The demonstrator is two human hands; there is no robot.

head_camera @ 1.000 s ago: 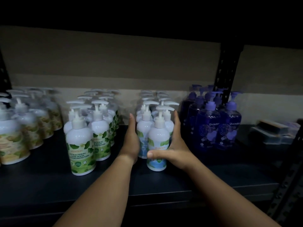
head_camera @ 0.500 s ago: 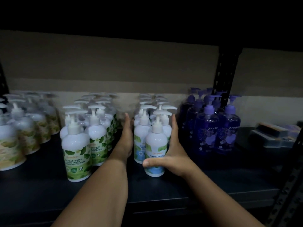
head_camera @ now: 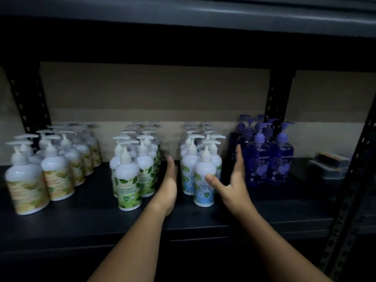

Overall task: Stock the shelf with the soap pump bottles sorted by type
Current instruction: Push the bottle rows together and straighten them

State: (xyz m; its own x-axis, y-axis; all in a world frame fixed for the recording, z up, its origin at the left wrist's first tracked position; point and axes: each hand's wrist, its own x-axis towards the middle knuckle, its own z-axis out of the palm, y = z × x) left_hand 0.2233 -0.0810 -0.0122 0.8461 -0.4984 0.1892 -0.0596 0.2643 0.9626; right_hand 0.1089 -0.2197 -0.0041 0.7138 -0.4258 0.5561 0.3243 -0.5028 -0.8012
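Four groups of pump bottles stand in rows on the dark shelf [head_camera: 81, 216]: yellow-label white bottles [head_camera: 26, 188] at the left, green-leaf white bottles [head_camera: 128, 186], blue-label white bottles [head_camera: 203, 184] in the middle, and purple bottles [head_camera: 258, 161] at the right. My left hand [head_camera: 167, 186] is flat and open in the gap left of the blue-label group. On the right of that group, my right hand [head_camera: 234, 180] is open with fingers spread, its thumb in front of the frontmost blue-label bottle and slightly apart from it. Neither hand holds anything.
A black perforated upright [head_camera: 276, 102] rises behind the purple bottles, another upright [head_camera: 354, 180] stands at the right front, and one more [head_camera: 28, 102] at the back left. A dark box-like object [head_camera: 329, 165] lies at the far right. The upper shelf [head_camera: 183, 21] hangs overhead.
My right hand has let go of the front blue-label bottle and opened, moving slightly right. My left hand has drawn back a little. The view has pulled back from the shelf.
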